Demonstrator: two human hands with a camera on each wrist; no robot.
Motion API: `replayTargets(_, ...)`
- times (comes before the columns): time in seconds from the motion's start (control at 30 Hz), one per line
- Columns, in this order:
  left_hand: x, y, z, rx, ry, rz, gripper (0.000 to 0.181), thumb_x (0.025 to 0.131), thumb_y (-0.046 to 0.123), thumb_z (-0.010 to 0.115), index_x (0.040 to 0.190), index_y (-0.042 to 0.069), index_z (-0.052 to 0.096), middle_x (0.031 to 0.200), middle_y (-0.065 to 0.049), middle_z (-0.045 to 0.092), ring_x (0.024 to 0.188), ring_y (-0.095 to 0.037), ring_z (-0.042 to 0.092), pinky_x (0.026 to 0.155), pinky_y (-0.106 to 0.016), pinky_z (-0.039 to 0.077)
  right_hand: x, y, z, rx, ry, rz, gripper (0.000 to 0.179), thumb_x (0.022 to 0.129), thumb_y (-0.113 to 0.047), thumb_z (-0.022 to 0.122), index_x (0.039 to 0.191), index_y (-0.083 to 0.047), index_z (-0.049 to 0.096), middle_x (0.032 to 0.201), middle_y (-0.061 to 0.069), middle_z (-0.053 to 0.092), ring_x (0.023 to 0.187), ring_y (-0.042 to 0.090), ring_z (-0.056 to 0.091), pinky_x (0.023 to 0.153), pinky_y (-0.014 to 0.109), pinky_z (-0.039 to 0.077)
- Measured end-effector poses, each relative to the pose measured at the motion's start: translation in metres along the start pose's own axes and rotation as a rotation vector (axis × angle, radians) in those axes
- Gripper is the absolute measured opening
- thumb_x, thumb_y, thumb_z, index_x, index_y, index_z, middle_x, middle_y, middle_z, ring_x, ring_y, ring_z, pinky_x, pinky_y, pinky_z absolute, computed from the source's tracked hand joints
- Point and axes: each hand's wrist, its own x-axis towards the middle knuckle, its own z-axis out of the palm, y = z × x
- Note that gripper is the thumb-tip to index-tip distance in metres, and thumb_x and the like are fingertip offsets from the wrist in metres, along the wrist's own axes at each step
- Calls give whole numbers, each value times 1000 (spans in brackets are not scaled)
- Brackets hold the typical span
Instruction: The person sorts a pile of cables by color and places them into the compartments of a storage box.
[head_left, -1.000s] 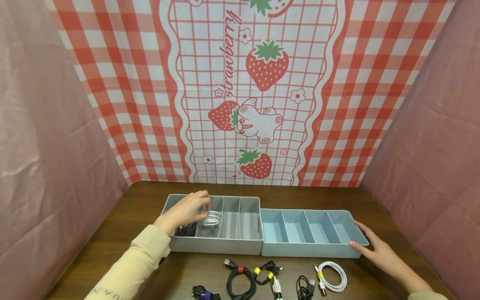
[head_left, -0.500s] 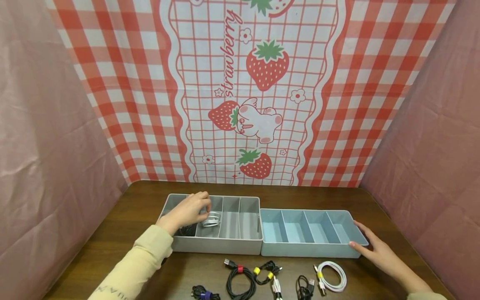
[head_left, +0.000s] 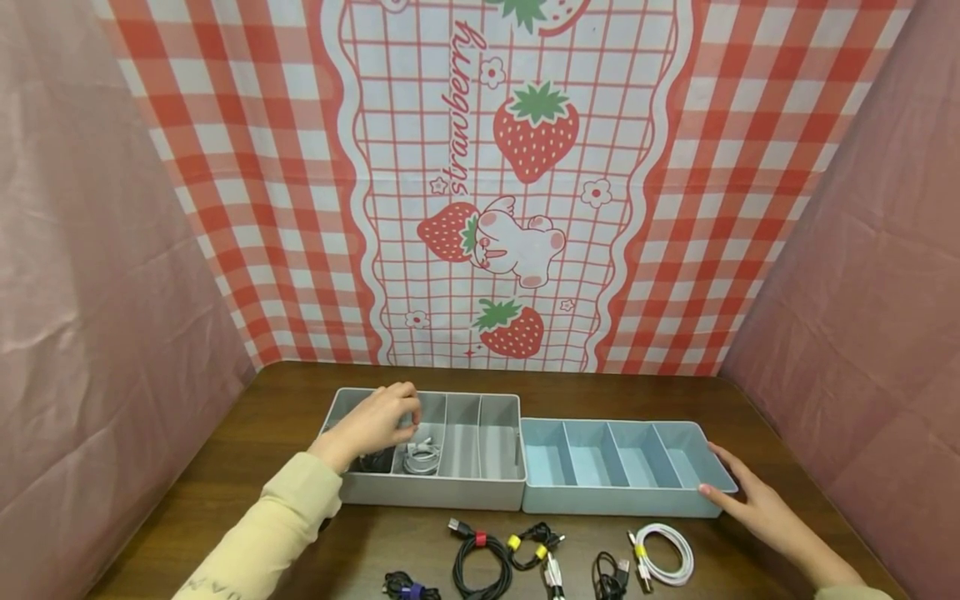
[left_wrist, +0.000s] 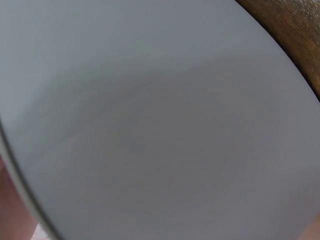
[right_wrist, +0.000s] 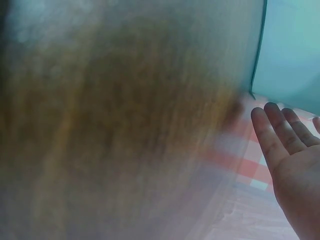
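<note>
In the head view my left hand [head_left: 378, 423] hovers over the grey divided box [head_left: 435, 492], its fingers loosely bent. Just below the fingertips, a coiled white cable [head_left: 422, 458] lies in the second compartment from the left. Dark cable [head_left: 375, 460] shows in the leftmost compartment, partly hidden by the hand. My right hand [head_left: 757, 504] rests at the right end of the light blue divided box [head_left: 622, 500], thumb at the front corner and fingers along the end wall. The right wrist view shows those fingers [right_wrist: 287, 127] nearly straight beside the blue wall.
Along the table's [head_left: 225, 492] front lie a black cable with a red tie [head_left: 483, 567], a black one with yellow ties [head_left: 534, 546], a purple-tied bundle [head_left: 411, 590], a short white cable [head_left: 553, 575], a small black cable [head_left: 611, 577] and a white coil [head_left: 667, 554]. The two boxes stand side by side.
The coiled white cable has left my left fingers and dropped lower into the second compartment. The left hand stays over the box; the right hand has not visibly moved.
</note>
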Motion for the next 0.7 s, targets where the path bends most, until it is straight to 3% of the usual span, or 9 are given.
replayTargets(0.4, -3, 9, -14, -3, 4, -15, 11, 79, 19, 74, 83, 19, 63, 91, 4, 53, 86, -14, 51, 75, -38, 42, 0, 0, 0, 2, -8, 5, 76, 92, -31, 61, 149, -4, 19, 141, 37, 30, 123, 56, 33, 87, 66, 33)
replayTargets(0.7, -4, 25, -27, 4, -23, -37, 18, 80, 26, 74, 91, 20, 62, 95, 3, 55, 90, -16, 52, 74, -37, 41, 0, -1, -1, 6, -29, 18, 76, 92, -32, 60, 149, -4, 18, 142, 38, 28, 123, 58, 32, 86, 67, 33)
